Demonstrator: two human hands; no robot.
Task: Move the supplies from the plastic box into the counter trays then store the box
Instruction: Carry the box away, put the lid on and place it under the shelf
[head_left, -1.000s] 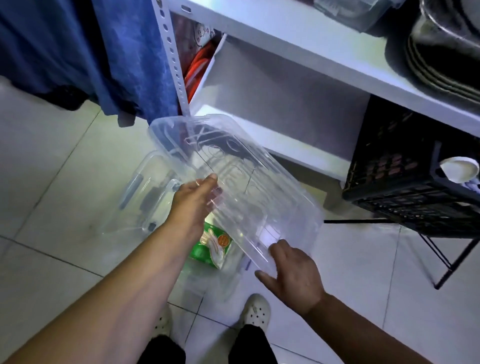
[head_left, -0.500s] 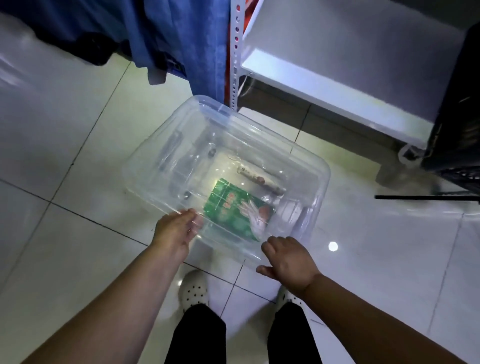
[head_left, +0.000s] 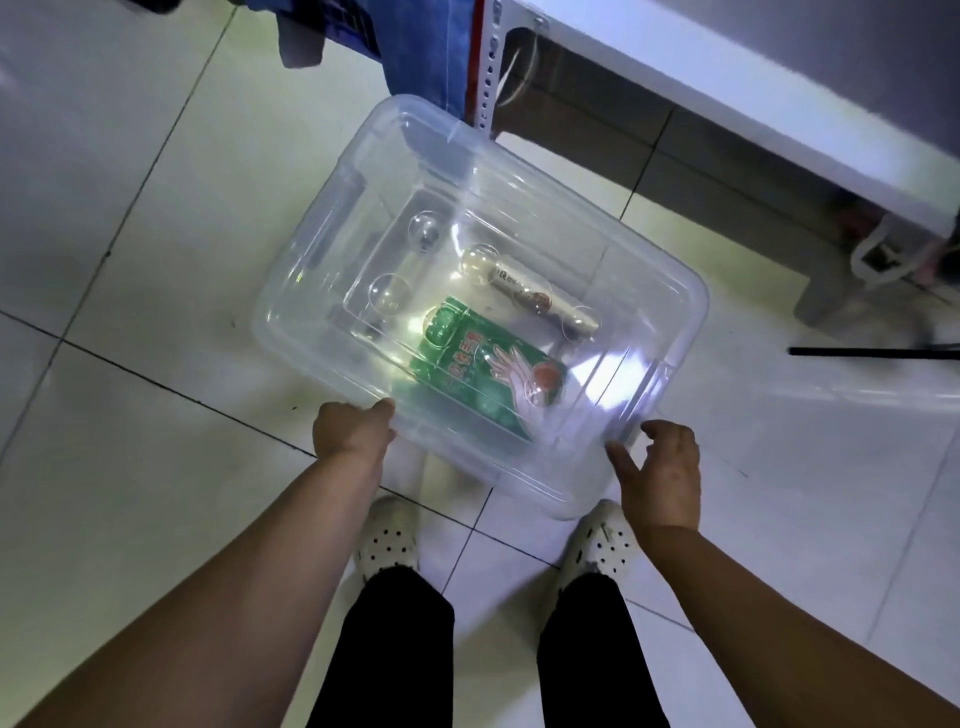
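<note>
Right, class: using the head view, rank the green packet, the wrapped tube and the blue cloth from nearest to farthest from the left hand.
1. Green packet, inside the box, just right of the left hand.
2. Wrapped tube, farther back in the box.
3. Blue cloth, hanging beyond the box's far end, at the top of the view.

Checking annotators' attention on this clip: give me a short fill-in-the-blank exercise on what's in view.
1. The plastic box stands on the tiled ____.
2. The packet inside it is coloured ____.
3. The hand gripping the box's near rim is the person's ____ one.
Missing words: floor; green; left.
</note>
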